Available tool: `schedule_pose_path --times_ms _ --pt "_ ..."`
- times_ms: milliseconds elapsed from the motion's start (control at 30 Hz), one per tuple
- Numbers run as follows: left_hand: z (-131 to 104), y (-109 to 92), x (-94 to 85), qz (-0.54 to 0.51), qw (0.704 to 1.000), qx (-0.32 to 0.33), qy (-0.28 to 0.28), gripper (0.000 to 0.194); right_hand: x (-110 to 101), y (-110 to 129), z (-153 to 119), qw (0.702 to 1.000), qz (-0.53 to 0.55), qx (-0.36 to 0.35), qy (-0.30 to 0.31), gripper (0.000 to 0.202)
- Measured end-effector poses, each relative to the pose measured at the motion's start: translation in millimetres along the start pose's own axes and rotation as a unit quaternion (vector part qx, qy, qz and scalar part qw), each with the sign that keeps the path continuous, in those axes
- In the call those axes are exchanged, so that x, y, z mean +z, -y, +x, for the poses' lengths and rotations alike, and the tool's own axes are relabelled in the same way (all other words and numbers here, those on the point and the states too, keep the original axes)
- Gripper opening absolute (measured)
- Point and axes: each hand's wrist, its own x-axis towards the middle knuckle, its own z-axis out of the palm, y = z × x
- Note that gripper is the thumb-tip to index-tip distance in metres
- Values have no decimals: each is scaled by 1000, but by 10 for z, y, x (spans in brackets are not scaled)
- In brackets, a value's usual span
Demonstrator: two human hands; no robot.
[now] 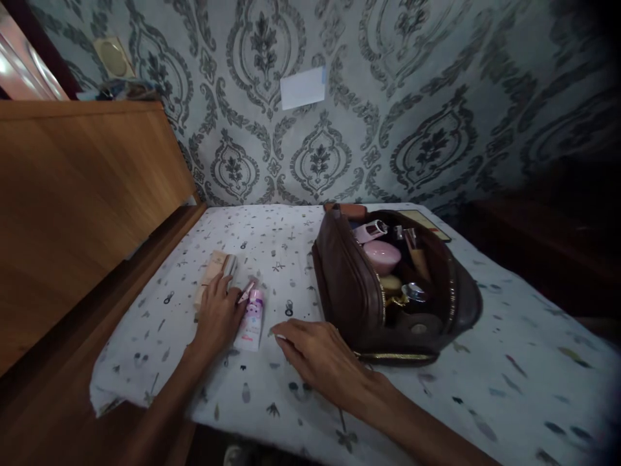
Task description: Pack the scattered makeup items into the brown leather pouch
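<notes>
On your far left a wooden cabinet [82,207] stands against the patterned wall, well to the left of the brown pouch [359,291], which serves as the landmark here. The surface [509,375] wears a white cloth with small printed figures. Farthest left of the pouch on that cloth lies a beige tube [209,277] with a silvery cap, and your left hand [219,317] rests palm down just beside it, fingers loosely curled over the cloth. Between its fingertips you pinch a thin pink stick [246,292], so this hand is grasping, not released. Just right of that hand, and still left of the pouch, a pink and white tube [252,320] lies flat, touching the side of your hand. Your right hand [323,362] lies nearer the pouch, just in front of its left corner, flat and released with the fingers stretched toward the pink and white tube, holding nothing. The pouch itself sits unzipped and gaping, with a pink round compact [382,256], a white and pink tube [369,230] and several small bottles packed inside. Behind the pouch, against the wall, a flat dark card [427,223] lies on the cloth.
</notes>
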Motion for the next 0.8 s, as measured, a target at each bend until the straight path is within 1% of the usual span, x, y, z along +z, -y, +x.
schedule_pose_path --times_ms 67,167,300,433,500,600,700,800 --pt "-5 -9 9 3 1000 -4 1 24 153 -108 59 998 49 37 -1 20" --pt "-14 1 12 10 1000 -7 5 26 331 -221 109 990 116 68 -44 24" --pt "-35 40 31 7 1000 4 -1 31 487 -259 106 975 181 84 -96 26" --pt "-41 95 85 -17 1000 10 -23 39 512 -251 70 968 192 106 -120 26" --pt "-25 110 98 -30 999 2 -18 39 495 -253 50 967 191 114 -122 27" --pt "5 106 69 -37 999 -15 1 41 488 -262 24 970 186 105 -120 28" --pt "20 124 14 -6 999 -39 29 48 507 -270 6 973 176 91 -119 28" --pt "0 196 -10 -2 998 -41 55 45 496 -265 -14 977 158 78 -117 27"
